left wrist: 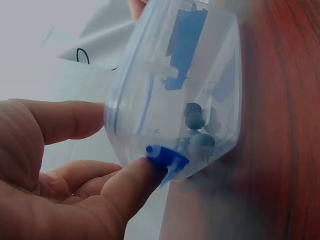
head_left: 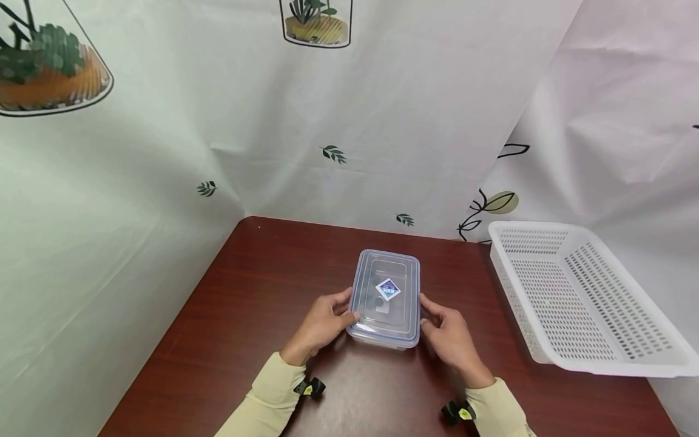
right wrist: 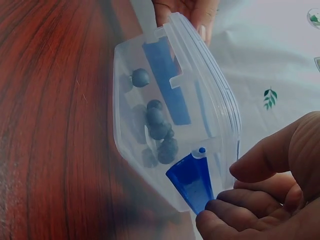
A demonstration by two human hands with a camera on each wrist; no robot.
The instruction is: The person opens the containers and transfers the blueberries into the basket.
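Note:
A clear plastic food container [head_left: 384,297] with a translucent lid and a diamond-shaped sticker [head_left: 388,289] stands on the table between both hands. Several dark round balls [right wrist: 156,120] lie inside it. On its left side, my left hand [head_left: 319,325] holds the edge, with the thumb against the lid and a fingertip on a blue clip [left wrist: 167,156]. From the right, my right hand [head_left: 450,340] pinches at the other blue clip [right wrist: 192,182], which angles out from the wall; its thumb is by the lid rim.
To the right stands a white perforated plastic basket [head_left: 516,309]. Red-brown wood grain covers the table [head_left: 262,285]. Behind and left of it hangs pale cloth [head_left: 273,109] printed with leaves and plants. Each wrist carries a small black camera.

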